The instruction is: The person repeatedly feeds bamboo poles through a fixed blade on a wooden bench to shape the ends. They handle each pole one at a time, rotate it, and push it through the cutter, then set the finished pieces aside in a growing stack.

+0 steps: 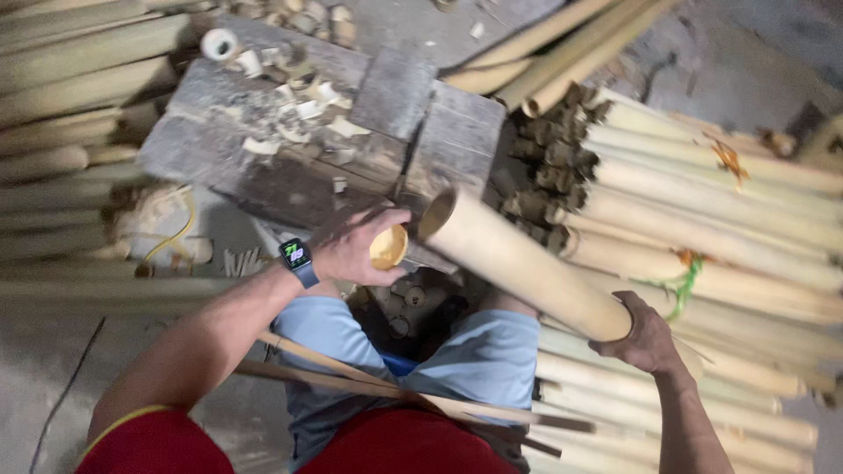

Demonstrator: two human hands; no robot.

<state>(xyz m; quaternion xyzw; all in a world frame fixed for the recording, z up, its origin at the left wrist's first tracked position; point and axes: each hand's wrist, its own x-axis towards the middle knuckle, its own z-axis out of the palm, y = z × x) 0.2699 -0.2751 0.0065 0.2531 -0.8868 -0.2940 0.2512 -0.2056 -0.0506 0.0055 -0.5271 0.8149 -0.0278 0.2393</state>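
My left hand (pixel 356 248), with a dark watch on its wrist, is closed around a short cut ring of bamboo (pixel 389 247), its pale hollow end facing up. My right hand (pixel 648 337) grips the near end of a long thick bamboo tube (pixel 527 268). The tube slants up and to the left, and its open end sits right beside the ring. I am seated, with my knees in light blue shorts below both hands.
A worn wooden block (pixel 299 149) with bamboo offcuts on it stands ahead. Tied bundles of bamboo poles (pixel 729 219) lie at the right, more poles (pixel 79 96) at the left. Thin bamboo strips (pixel 369 386) lie across my lap.
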